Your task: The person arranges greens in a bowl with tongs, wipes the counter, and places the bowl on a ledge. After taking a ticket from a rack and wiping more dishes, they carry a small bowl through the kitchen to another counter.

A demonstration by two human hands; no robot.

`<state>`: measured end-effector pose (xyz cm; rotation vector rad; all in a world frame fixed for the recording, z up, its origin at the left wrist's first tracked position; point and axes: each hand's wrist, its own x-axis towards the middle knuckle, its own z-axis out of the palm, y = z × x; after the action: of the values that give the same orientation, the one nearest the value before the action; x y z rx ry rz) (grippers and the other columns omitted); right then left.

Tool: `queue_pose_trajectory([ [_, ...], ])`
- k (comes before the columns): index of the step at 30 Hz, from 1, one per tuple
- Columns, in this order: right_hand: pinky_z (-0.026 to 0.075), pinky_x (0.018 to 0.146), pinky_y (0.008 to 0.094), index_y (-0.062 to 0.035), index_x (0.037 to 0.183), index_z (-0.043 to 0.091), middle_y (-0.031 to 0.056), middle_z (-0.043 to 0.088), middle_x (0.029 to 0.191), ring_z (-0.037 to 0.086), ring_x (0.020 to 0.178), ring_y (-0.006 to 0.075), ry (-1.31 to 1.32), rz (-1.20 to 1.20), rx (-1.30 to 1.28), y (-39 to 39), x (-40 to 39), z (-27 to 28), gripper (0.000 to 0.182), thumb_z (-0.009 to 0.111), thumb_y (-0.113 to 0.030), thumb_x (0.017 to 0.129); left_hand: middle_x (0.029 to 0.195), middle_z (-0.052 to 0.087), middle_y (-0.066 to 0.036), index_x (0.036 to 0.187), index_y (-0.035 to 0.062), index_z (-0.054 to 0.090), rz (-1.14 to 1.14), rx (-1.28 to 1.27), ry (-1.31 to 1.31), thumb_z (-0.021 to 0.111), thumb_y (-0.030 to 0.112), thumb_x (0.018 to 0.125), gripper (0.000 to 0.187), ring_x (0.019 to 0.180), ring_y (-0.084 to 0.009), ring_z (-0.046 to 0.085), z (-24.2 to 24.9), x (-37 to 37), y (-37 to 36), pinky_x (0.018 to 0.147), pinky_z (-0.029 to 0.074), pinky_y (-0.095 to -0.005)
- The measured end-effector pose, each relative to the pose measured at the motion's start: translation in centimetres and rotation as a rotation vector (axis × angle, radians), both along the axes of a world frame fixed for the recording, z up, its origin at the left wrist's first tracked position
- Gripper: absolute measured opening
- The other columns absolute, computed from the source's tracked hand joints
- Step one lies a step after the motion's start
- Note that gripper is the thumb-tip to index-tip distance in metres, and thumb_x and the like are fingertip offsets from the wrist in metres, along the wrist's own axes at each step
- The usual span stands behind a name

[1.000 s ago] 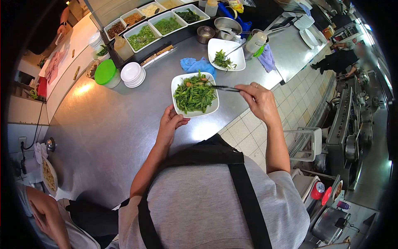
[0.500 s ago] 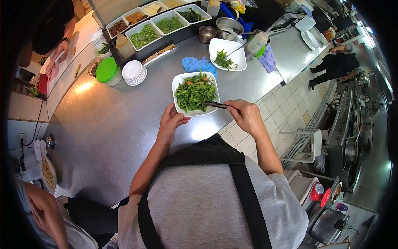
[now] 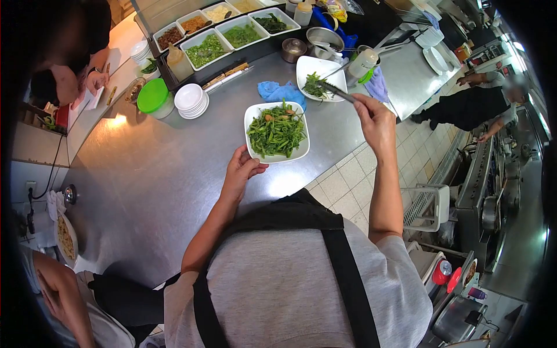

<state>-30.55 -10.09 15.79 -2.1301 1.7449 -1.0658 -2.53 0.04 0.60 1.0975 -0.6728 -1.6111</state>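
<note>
Scene: a person in a grey shirt and black apron works at a steel table [image 3: 174, 174] in a restaurant kitchen.
Left hand: the left hand [image 3: 239, 174] rests at the near rim of a square white dish of stir-fried greens [image 3: 277, 132], thumb touching the edge, fingers loosely curled under it.
Right hand: the right hand [image 3: 374, 119] is closed on dark chopsticks [image 3: 335, 91], whose tips reach over a second white dish [image 3: 321, 74] just beyond; whether they pinch any leaves cannot be told.
Where the greens sit: the full dish stands on the table right in front of the person; the second dish, with only a small clump of greens, lies between a blue cloth [image 3: 279, 91] and a purple cloth [image 3: 377, 84].
Risk: strands lifted across the gap between the dishes could slip from the chopsticks onto the table, since wet greens grip poorly; a nudge from the left thumb could shift the full dish toward the table edge.
Count: two dishes of greens, one pair of chopsticks, two cloths, one stack of small white bowls [image 3: 190, 100], one green-lidded tub [image 3: 153, 97], six filled garnish trays [image 3: 223, 30] in view at the back.
</note>
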Motion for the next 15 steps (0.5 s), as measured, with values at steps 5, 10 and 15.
queue_pose_trajectory([
  [5,0.049,0.062,0.0354,-0.0101,0.105,0.069,0.0127,0.066,0.081,0.064,0.067,0.0248,0.356,-0.067,-0.060,-3.3,-0.5,-3.6,0.022,0.065,-0.018,0.085,0.111,0.059,-0.016,0.136,-0.0011,0.033,-0.001,0.008,0.000,0.054,0.006,0.087,0.054,0.090,-0.0211,0.064,0.0,0.0,0.1,0.079,0.053,-0.0300],
  [10,0.049,0.061,0.0376,-0.0149,0.112,0.066,0.0108,0.063,0.080,0.063,0.067,0.0264,0.400,0.029,-0.010,-0.7,1.2,-1.4,0.027,0.064,-0.016,0.085,0.109,0.060,-0.015,0.136,-0.0003,0.033,-0.008,0.029,-0.045,0.055,0.005,0.087,0.054,0.093,-0.0219,0.063,0.6,-0.2,0.1,0.082,0.052,-0.0316],
  [15,0.048,0.058,0.0367,-0.0147,0.111,0.066,0.0075,0.056,0.073,0.059,0.063,0.0246,0.404,0.435,-0.065,4.1,4.6,-0.9,0.030,0.065,-0.012,0.081,0.110,0.060,-0.015,0.134,0.0001,0.036,-0.086,-0.018,-0.055,0.057,0.008,0.088,0.052,0.094,-0.0216,0.064,0.5,-0.7,0.0,0.084,0.051,-0.0316],
])
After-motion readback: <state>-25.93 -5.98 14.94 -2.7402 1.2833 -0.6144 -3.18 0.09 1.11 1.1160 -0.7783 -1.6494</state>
